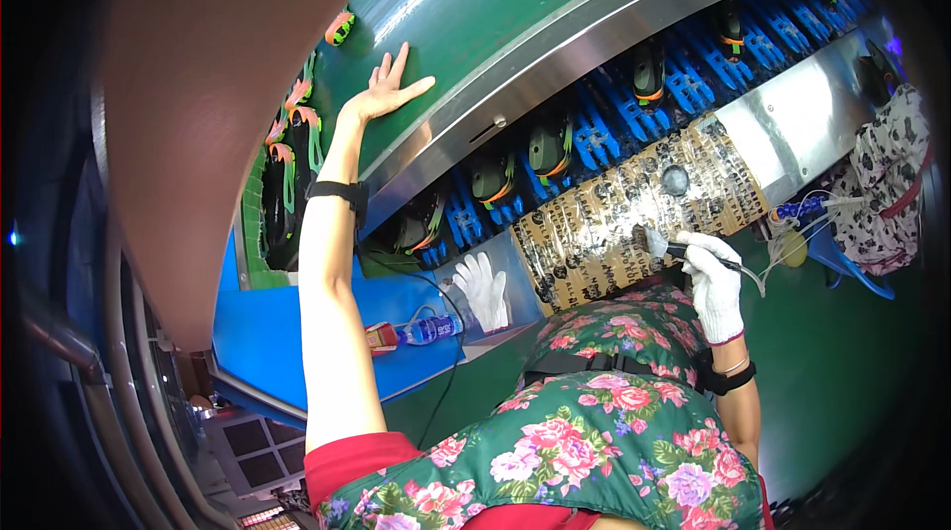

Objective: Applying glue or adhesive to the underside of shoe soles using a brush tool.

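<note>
My left hand (383, 94) is bare, its fingers spread over the green conveyor belt (466, 10), with nothing in it. In a white knit glove, my right hand (711, 282) is closed around a dark-handled brush (678, 250). The brush's pale bristles are at the edge of a ledge covered in brown printed paper and clear tape (604, 223), close to my apron. A thin tube or cord trails from the handle's end. Beyond the ledge, a dark shoe (548, 152) with orange and green trim sits among a row of blue holders (597, 141).
A steel rail (515, 99) separates belt and holders. More dark shoes (282, 183) with pink-orange and green trim stand at the belt's left. A loose white glove (482, 290) and a blue-labelled bottle (428, 330) lie near a blue tabletop (267, 327). Spotted fabric (882, 193) is at right.
</note>
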The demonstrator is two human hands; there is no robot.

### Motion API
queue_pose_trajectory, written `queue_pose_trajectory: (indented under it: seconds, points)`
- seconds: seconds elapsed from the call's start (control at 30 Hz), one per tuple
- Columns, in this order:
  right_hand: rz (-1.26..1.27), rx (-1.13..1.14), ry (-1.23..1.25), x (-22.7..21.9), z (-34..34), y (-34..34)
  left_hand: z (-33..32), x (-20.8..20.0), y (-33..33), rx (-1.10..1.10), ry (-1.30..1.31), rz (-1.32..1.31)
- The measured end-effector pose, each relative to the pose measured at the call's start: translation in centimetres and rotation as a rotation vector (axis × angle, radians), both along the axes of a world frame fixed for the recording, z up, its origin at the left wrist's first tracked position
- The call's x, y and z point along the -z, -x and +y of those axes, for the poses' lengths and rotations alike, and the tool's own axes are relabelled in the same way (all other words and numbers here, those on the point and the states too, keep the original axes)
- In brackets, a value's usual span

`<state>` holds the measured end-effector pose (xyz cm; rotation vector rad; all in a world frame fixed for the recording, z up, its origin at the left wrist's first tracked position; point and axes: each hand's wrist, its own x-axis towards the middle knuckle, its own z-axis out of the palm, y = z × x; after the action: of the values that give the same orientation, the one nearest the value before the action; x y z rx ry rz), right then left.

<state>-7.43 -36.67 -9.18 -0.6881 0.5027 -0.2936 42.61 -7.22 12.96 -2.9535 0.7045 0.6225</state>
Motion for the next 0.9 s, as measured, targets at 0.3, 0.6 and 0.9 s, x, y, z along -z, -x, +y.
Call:
queue_pose_trajectory:
  seconds: [0.3, 0.6, 0.9]
  points:
    - [0.002, -0.07, 0.082, -2.6, -2.8, -0.9, 6.7, -0.5, 4.2, 0.012, 0.124, 0.083]
    - [-0.035, -0.022, -0.01, -7.5, -4.8, -0.1, -6.0, 1.4, 5.7, 0.082, 0.448, -0.06]
    - [-0.005, 0.318, -0.075, -13.9, -8.0, 3.7, -37.1, 0.6, 7.5, 0.436, 0.648, -0.137]
